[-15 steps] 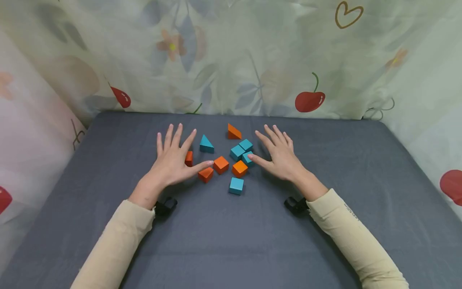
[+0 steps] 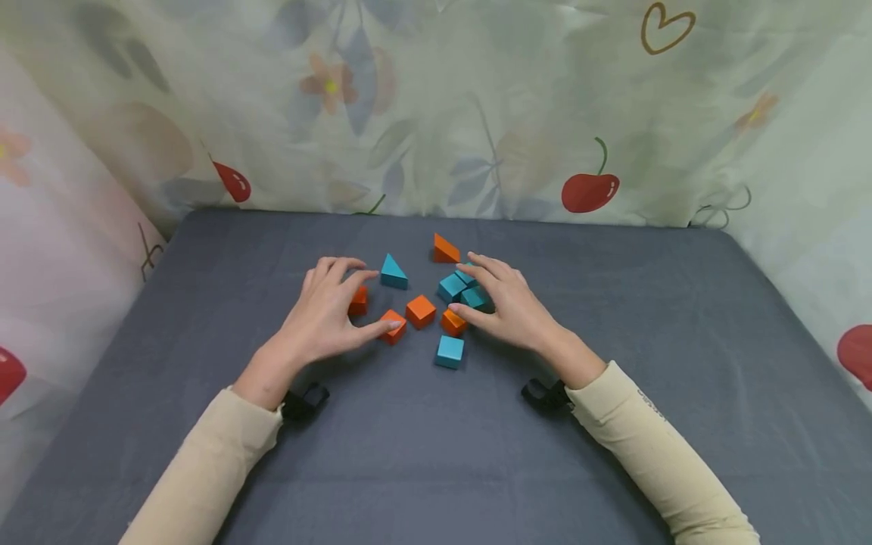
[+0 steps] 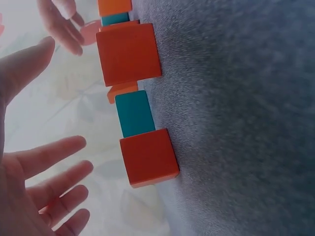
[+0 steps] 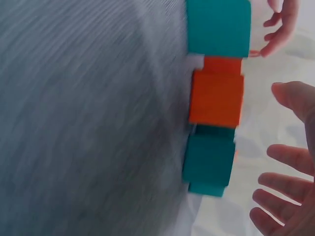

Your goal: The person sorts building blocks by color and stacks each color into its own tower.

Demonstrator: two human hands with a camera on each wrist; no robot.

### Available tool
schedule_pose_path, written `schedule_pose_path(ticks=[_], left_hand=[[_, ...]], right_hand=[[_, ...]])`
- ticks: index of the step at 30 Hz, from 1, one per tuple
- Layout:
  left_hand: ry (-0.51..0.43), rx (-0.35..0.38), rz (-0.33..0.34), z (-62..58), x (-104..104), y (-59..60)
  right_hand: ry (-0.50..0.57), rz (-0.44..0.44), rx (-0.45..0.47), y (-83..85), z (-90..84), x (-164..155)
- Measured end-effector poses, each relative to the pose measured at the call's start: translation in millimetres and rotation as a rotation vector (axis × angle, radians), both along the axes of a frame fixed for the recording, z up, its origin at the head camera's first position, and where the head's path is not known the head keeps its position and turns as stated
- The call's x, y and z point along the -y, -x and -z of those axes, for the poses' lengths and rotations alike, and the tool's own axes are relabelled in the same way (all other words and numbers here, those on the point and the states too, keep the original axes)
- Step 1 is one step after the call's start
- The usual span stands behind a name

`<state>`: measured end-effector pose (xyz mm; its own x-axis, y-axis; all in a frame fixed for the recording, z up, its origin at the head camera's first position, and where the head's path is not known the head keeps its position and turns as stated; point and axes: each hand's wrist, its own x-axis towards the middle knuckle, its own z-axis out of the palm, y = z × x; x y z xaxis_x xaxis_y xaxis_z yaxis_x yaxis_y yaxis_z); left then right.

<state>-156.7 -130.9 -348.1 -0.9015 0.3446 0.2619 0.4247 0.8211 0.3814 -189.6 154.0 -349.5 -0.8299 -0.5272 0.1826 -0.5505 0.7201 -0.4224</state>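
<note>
Gathering step judged in hand: scattered orange and teal wooden blocks point(image 2: 421, 310) lie mid-table on grey cloth-covered table point(image 2: 613, 454). Left hand point(image 2: 320, 318) cupped loosely beside orange cubes, nothing gripped. Right hand point(image 2: 507, 303) likewise loose, fingers against teal cubes. Inward sweep from both sides called for next.

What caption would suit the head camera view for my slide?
Two hands, left hand and right hand, close around scattered orange and teal wooden blocks on a grey cloth.

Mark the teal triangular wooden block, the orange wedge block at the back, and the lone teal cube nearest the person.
teal triangular wooden block point(image 2: 393, 272), head view, its front sloped face.
orange wedge block point(image 2: 445, 249), head view, its slanted top.
teal cube point(image 2: 450, 351), head view, its top face.
</note>
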Motion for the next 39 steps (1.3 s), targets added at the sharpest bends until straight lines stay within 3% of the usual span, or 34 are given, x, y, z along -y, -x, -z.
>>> schedule_pose_path(ticks=[11, 22, 39], left_hand=[[-0.046, 0.032, 0.029, 2.8, 3, -10.4], [-0.048, 0.104, -0.037, 9.1, -9, -17.5], [-0.036, 0.178, -0.085, 9.7, -16, -17.2]], right_hand=[[0.035, -0.072, 0.026, -7.1, -2.8, 32], [0.009, -0.205, -0.012, -8.7, 0.2, 57], [-0.055, -0.28, 0.044, -10.1, 3.5, 74]])
